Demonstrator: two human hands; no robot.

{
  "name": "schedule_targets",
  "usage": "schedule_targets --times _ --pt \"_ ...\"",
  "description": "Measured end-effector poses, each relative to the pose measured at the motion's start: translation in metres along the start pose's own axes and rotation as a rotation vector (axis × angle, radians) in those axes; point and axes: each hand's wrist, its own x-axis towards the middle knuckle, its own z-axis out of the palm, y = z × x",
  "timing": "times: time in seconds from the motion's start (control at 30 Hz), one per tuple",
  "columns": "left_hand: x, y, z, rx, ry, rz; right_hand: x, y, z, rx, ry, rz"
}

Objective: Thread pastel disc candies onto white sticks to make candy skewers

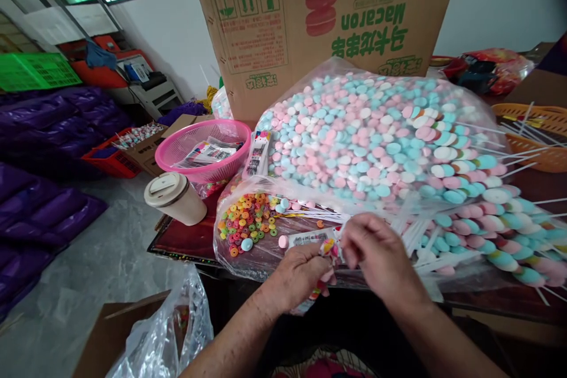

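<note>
Marshmallows in pink, blue and white form a big pile in clear plastic. On the near side of that pile, the left hand is closed around a small candy packet. The right hand is bent, its fingers drawn together at the packet's upper end; I cannot tell whether they pinch it. A flat printed wrapper lies between the pile and the left hand. Candy rings, red, orange, yellow and green, lie left of the pile's near edge. Left of the pile stand a pink basket and a lidded cup. Marshmallow sticks lie at the pile's right, and a cardboard box stands behind it.
</note>
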Motion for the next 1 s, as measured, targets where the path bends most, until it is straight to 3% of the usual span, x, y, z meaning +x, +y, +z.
schedule_targets --times 0.07,0.1,0.2,0.27,0.33,0.43,0.53,0.57,0.6,0.67,0.77,0.83,0.87,0.93,1.0 --pt "0.0 -0.009 0.0 0.022 0.054 -0.053 0.007 -0.002 -0.01 0.059 0.155 -0.048" --pt "-0.001 -0.013 -0.001 0.035 0.077 -0.054 0.007 -0.002 -0.014 0.025 0.153 -0.033" --pt "-0.005 -0.016 -0.005 0.195 0.083 0.068 -0.003 0.008 -0.014 -0.293 -0.172 0.109" --pt "-0.009 -0.013 -0.009 0.383 0.052 0.172 -0.014 0.02 -0.005 -0.483 -0.341 0.081" --pt "-0.012 -0.01 -0.014 0.484 -0.012 0.22 -0.023 0.031 0.004 -0.652 -0.35 -0.099" --pt "-0.016 -0.009 -0.02 0.442 -0.134 0.179 -0.025 0.032 0.009 -0.907 -0.261 -0.474" --pt "-0.017 -0.011 -0.024 0.347 -0.107 0.091 -0.02 0.014 0.006 -1.073 -0.085 -0.767" --pt "-0.017 -0.012 -0.025 0.319 -0.071 0.071 -0.018 0.007 0.005 -1.133 -0.082 -0.847" --pt "-0.017 -0.012 -0.026 0.3 -0.041 0.063 -0.016 0.001 0.005 -1.204 -0.136 -0.936" --pt "-0.016 -0.012 -0.027 0.282 -0.055 0.039 -0.014 -0.006 0.005 -1.34 -0.376 -1.135" --pt "-0.016 -0.01 -0.027 0.33 -0.259 0.022 -0.016 0.003 0.005 -1.466 -0.684 -1.252" --pt "-0.018 -0.01 -0.025 0.531 -0.336 0.122 -0.021 0.014 0.002 -1.448 -0.798 -1.122" --pt "-0.02 -0.011 -0.025 0.7 -0.322 0.204 -0.024 0.019 0.001 -1.397 -0.844 -0.972" --pt "-0.025 -0.013 -0.023 1.078 -0.215 0.378 -0.03 0.024 0.0 -1.176 -0.912 -0.496" --pt "-0.033 -0.015 -0.024 1.325 -0.089 0.533 -0.032 0.021 0.002 -0.822 -0.922 0.114"
